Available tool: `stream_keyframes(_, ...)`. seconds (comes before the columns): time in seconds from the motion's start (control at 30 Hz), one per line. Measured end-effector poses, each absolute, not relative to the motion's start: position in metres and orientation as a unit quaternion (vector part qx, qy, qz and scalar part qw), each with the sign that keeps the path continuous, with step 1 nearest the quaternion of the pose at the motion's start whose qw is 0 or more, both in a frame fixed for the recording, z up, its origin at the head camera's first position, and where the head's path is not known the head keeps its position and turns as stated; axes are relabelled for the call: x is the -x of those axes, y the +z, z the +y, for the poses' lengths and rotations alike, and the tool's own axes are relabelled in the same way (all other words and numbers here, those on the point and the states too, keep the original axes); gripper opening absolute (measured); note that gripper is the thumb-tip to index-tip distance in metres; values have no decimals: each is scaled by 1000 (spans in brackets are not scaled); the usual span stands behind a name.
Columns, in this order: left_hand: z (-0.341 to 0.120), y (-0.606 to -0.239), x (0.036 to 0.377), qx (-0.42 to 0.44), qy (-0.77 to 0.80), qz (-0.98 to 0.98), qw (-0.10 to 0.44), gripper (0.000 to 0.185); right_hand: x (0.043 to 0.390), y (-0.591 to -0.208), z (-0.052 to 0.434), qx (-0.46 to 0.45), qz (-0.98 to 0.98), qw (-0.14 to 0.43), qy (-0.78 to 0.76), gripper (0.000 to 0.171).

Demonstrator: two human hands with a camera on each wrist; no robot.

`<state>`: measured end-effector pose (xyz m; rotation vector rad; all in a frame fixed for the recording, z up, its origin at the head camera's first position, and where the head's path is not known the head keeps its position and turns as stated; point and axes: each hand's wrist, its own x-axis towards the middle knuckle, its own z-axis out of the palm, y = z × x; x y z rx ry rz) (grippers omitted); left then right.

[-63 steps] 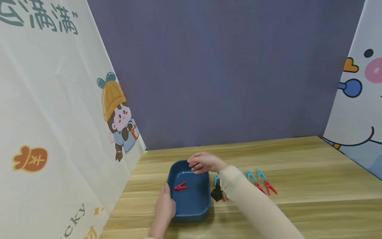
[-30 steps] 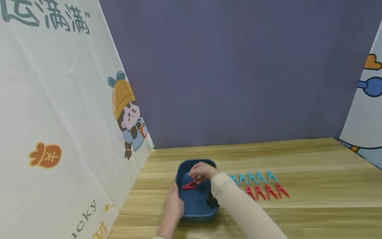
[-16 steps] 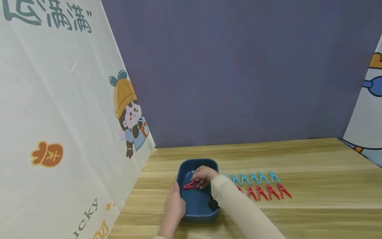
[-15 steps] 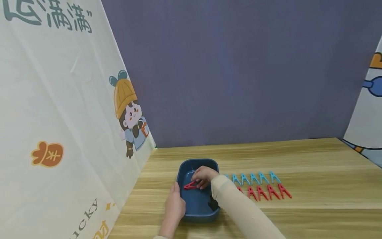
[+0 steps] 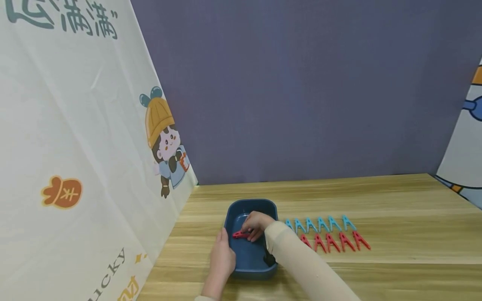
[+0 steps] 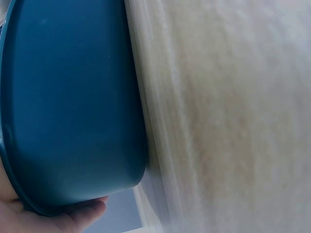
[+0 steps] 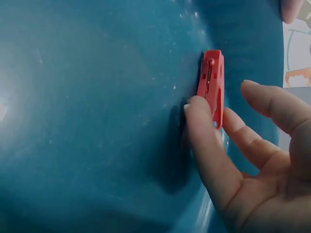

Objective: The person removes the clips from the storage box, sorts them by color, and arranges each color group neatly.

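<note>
A dark blue plastic basin (image 5: pixel 248 257) stands on the table, and a single red clothespin (image 5: pixel 240 235) lies inside it. My left hand (image 5: pixel 222 257) grips the basin's left wall. In the left wrist view its fingers (image 6: pixel 87 213) show at the basin's edge. My right hand (image 5: pixel 257 225) reaches down into the basin and pinches the clothespin. In the right wrist view the red clothespin (image 7: pixel 211 77) is turned on its narrow side, with fingertips (image 7: pixel 198 109) against its lower end. The sleeve partly covers the basin's right rim.
Right of the basin lie a row of several light blue clothespins (image 5: pixel 321 224) and, nearer, a row of several red clothespins (image 5: pixel 343 242). The right sleeve (image 5: pixel 305 259) hides part of the near row. A printed white sheet (image 5: pixel 94 125) bounds the left side, a purple-grey panel (image 5: pixel 301 92) the back.
My right hand has come down from the basin's far rim to the clothespin and taken it between the fingers. The clothespin has turned from flat toward its side. My left hand keeps its grip.
</note>
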<state>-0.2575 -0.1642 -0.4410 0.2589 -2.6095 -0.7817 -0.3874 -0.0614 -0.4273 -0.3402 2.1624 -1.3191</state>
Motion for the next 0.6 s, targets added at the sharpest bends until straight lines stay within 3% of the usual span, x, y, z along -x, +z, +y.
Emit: stream_keyframes(0.6,-164,-440,259,-99,-277,-936,195,50,388,-426,-61,149,805,283,-500,5)
